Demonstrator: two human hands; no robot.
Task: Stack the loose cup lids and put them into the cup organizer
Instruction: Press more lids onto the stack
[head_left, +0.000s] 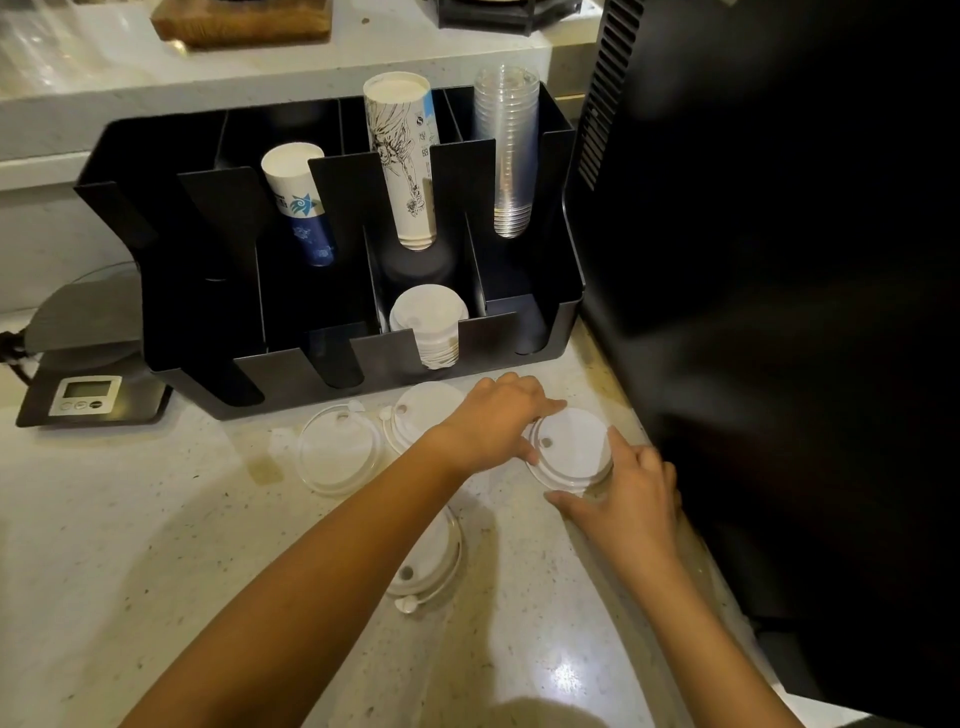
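Observation:
A white lid lies on the counter at the right, held from both sides: my left hand grips its far left rim, my right hand its near right rim. Another lid lies partly under my left hand. A clear-rimmed lid rests further left, and one more lid shows below my left forearm. The black cup organizer stands behind, with a stack of lids in its front middle slot.
The organizer also holds a short paper cup stack, a tall paper cup stack and clear plastic cups. A scale with a timer sits at the left. A tall black machine walls off the right side.

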